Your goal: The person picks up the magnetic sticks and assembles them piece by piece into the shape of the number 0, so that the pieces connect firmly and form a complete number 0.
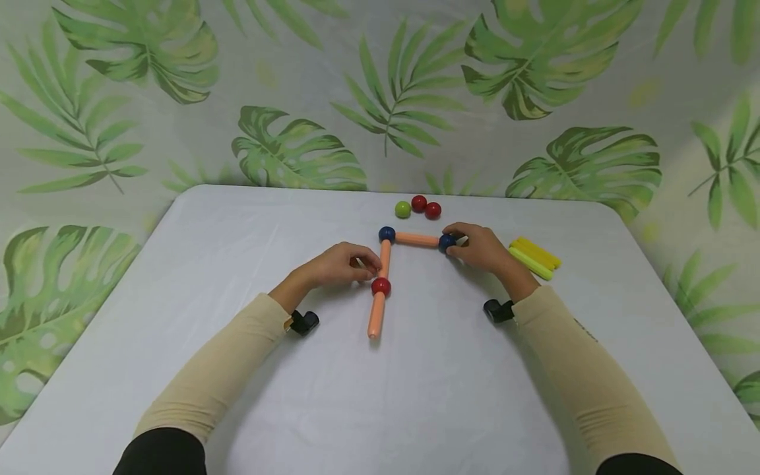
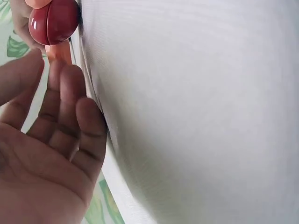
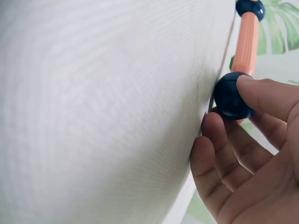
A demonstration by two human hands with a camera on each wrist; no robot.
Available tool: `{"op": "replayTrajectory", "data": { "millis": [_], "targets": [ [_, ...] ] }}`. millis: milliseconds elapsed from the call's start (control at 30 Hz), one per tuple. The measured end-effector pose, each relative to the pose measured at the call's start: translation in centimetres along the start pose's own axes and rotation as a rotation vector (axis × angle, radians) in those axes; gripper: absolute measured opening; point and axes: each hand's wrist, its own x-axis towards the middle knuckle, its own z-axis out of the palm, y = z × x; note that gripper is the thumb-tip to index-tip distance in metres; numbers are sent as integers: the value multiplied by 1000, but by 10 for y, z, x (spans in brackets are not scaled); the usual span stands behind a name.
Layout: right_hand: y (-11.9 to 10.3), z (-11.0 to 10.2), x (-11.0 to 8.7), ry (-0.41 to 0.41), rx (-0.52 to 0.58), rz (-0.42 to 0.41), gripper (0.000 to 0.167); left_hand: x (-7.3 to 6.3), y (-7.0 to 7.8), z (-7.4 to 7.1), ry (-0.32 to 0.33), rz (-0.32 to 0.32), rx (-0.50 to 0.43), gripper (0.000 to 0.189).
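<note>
Steadily now: end blue ball pinched

Your right hand grips it between thumb and fingers; left of that hand, an orange rod joins another blue ball. Your left hand, fingers loosely bent, seems to hold nothing, the red ball just to its right. A tug from the right hand could part ball and rod, since the left seemingly steadies nothing; swinging it outward might nudge the yellow sticks.
</note>
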Motion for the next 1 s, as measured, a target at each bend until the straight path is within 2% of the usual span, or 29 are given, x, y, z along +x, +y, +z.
{"op": "replayTrajectory", "data": {
  "millis": [167,367,700,1000],
  "targets": [
    [-1,-1,1,-4,3,1,44,-4,0,-1,-96,40,-29,32],
    [-2,0,1,-9,3,8,44,-6,2,-1,-196,46,-5,43],
    [-1,0,2,-18,5,16,43,-5,3,3,-174,3,2,40],
    [-3,-10,6,-49,-26,-34,44,-4,1,4,-153,-17,-13,39]
  ]
}}
